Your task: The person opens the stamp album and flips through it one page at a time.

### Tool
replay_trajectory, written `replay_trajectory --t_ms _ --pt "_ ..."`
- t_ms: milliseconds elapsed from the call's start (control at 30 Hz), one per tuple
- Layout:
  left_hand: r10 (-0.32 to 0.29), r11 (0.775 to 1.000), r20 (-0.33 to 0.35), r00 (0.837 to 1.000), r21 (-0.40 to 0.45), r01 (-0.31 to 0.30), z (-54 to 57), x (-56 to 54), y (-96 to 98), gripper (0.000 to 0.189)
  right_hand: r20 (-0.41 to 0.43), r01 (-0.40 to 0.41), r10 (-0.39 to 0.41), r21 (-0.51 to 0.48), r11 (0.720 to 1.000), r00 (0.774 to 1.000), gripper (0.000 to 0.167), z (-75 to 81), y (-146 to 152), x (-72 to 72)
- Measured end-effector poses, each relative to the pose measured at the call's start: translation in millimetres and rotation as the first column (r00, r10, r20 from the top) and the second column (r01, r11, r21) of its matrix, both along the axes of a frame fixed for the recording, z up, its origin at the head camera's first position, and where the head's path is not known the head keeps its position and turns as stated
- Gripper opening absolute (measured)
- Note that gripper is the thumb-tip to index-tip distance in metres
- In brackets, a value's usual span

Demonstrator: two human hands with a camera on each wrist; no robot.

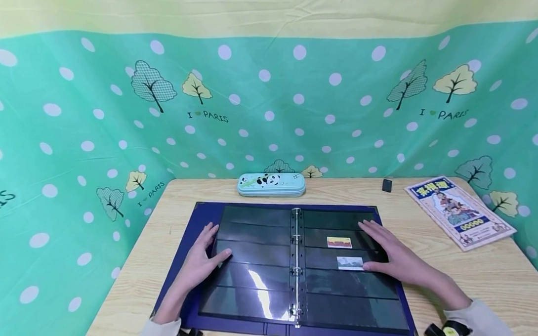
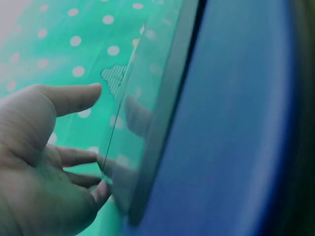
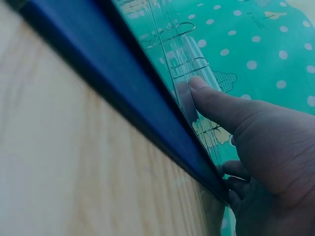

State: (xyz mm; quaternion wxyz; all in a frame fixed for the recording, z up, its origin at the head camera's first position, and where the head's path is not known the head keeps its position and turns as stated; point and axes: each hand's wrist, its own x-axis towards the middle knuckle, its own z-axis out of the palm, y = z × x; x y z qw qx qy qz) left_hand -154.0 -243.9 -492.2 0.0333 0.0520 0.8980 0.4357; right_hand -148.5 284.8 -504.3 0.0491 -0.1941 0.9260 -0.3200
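Note:
A blue ring-bound stamp album [image 1: 249, 233] lies spread on the table, its black pages divided into clear strip pockets. Two stamps are in the right page's pockets: a yellow-and-red stamp [image 1: 339, 242] and, below it, a grey-white stamp [image 1: 350, 263]. My left hand [image 1: 201, 259] rests at the left page's outer edge, fingers spread and thumb pointing inward. Over the right page's outer edge lies my right hand [image 1: 398, 257], its thumb tip beside the grey-white stamp. Both wrist views show relaxed fingers at the glossy page edges, with nothing held.
Behind the album stands a light-blue panda pencil case [image 1: 271, 184]. A small black object [image 1: 387, 185] sits to its right. At the table's right side lies an illustrated booklet [image 1: 459, 212]. Green dotted cloth [image 1: 293, 108] hangs behind the wooden table [image 1: 134, 271] and along its sides.

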Motion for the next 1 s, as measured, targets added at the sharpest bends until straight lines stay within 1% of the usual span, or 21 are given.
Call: replay_trajectory --t_ms 100,300,467,667,833,1000 --pt "-0.006 0.998 -0.027 1.0 -0.055 0.005 -5.5 -1.1 1.8 0.093 -0.011 -0.006 0.006 0.0 1.0 1.0 0.1 -0.9 1 -0.8" --pt "-0.019 0.995 -0.05 0.999 -0.103 0.014 -15.7 -0.9 4.7 0.105 -0.011 -0.007 0.007 0.004 1.0 1.0 0.1 -1.5 1 -1.7" --pt "-0.034 0.988 -0.087 0.996 -0.155 0.02 -21.5 1.7 10.0 0.111 -0.005 -0.005 0.005 0.002 1.0 1.0 0.1 -0.5 1 -1.1" --pt "-0.032 0.978 -0.13 0.991 -0.209 0.004 -27.4 4.4 15.5 0.113 -0.003 -0.003 0.003 0.009 1.0 1.0 0.101 -0.3 0 -1.0" --pt "-0.029 0.966 -0.155 0.987 -0.26 -0.012 -29.7 4.7 18.6 0.108 -0.005 -0.001 0.001 0.008 1.0 1.0 0.101 -1.0 0 -1.1" --pt "-0.028 0.962 -0.169 0.985 -0.271 -0.019 -31.8 5.0 19.7 0.105 -0.008 0.002 -0.001 0.01 1.0 1.0 0.101 -2.1 0 -1.1"
